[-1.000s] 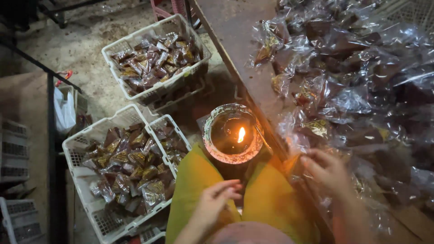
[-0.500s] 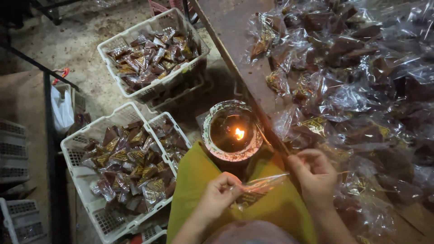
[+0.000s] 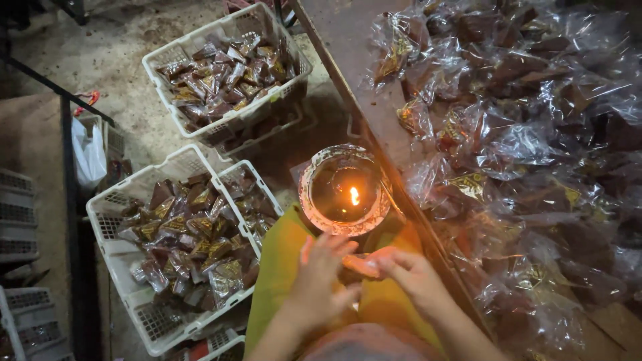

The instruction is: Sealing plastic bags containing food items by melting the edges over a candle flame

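Note:
My left hand [image 3: 319, 279] and my right hand [image 3: 412, 273] meet over my lap, which is covered in yellow-green cloth [image 3: 281, 267]. Between their fingertips they pinch one small clear packet [image 3: 359, 265] with a dark brown piece inside. The packet sits just below a round oil lamp [image 3: 344, 190] whose small flame [image 3: 354, 195] burns in its middle. To the right, a wooden table [image 3: 348, 53] carries a big heap of clear-wrapped brown packets [image 3: 528, 154].
On the floor at left stand white plastic baskets of wrapped packets: one near my knee [image 3: 110, 220], one farther off [image 3: 160, 63], a smaller one between [image 3: 264, 187]. A dark metal rail [image 3: 67, 167] and a hanging white bag [image 3: 87, 157] are at far left.
My right hand came off the table heap with a packet and moved in to the lap. Both hands now hold the packet together, closer to the lamp.

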